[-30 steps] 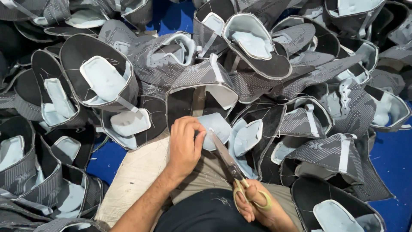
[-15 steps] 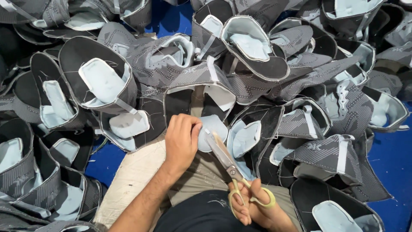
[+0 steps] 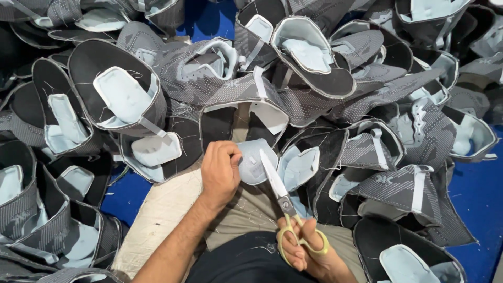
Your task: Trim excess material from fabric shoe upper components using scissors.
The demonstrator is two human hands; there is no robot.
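Shoe upper (image 3: 255, 157) pinched in my left hand (image 3: 220, 173), scissors (image 3: 285, 204) gripped in my right hand (image 3: 309, 251) at 5 o'clock, blades shut, untrimmed pile (image 3: 367, 105) left all around.

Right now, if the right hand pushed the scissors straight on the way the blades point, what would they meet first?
Probably the pale padded piece pinched by the left hand. The scissors in the right hand point at it; depth is unclear.

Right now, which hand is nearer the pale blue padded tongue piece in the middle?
Left. The left hand touches the pale blue padded tongue piece; the right hand sits lower, gripping yellow-handled scissors.
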